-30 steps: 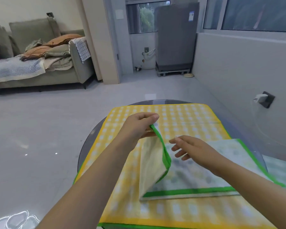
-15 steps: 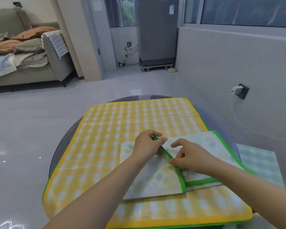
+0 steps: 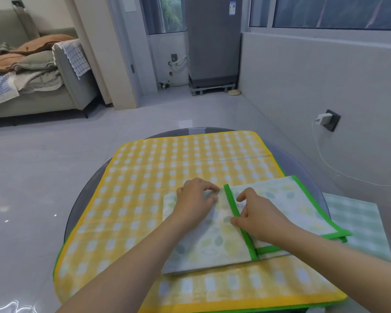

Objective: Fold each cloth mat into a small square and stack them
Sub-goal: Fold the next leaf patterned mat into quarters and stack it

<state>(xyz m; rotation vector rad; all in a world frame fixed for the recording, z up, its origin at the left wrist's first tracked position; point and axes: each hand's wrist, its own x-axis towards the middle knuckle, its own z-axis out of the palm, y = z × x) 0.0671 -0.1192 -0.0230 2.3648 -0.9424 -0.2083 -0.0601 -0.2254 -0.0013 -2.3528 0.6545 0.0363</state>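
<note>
1. Since a second ago, the left flap of the leaf-print mat [image 3: 215, 240], then held raised, has been laid flat across its right part.
2. The green-bound edge [image 3: 239, 220] now runs from far to near across the mat's middle.
3. One fold is judged complete; further folding is still needed for a small square.
4. The left hand [image 3: 195, 199] is rested on the folded flap, fingers curled, pressing it down; nothing is gripped.
5. The right hand [image 3: 255, 213] is set against the green edge, thumb and forefinger pinching it.
6. The mat lies on the yellow checked mat [image 3: 167, 163], which covers the round glass bench [image 3: 81, 197].
7. A pale green checked mat [image 3: 359, 224] lies at the right, partly under the leaf-print mat.
</note>
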